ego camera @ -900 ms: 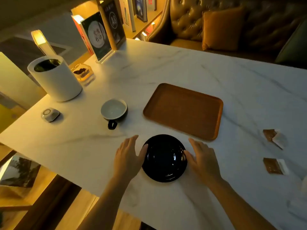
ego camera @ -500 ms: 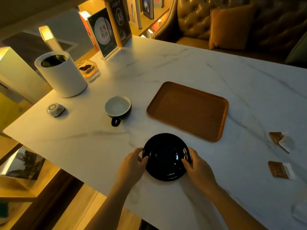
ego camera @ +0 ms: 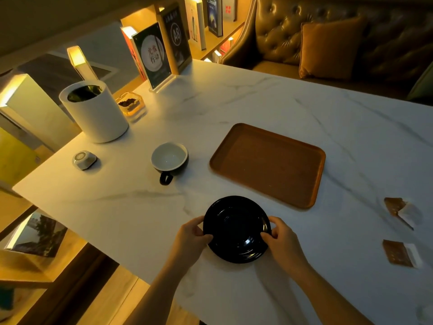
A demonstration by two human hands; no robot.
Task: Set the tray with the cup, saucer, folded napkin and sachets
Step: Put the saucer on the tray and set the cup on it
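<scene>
A black saucer lies on the white marble table near its front edge. My left hand grips its left rim and my right hand grips its right rim, fingers curled over the edge. The brown wooden tray sits bare just beyond the saucer, to the right. A black cup with a white inside stands left of the tray, handle toward me. Two brown-and-white sachets lie at the right, one nearer the tray and one closer to me. No napkin is clearly visible.
A white cylindrical bin stands at the back left, with a small glass dish beside it and a small round device in front. Upright sign stands line the far left edge. A leather sofa with a cushion is behind the table.
Both hands went from resting flat beside the saucer to closing their fingers on its rim. The view has shifted slightly.
</scene>
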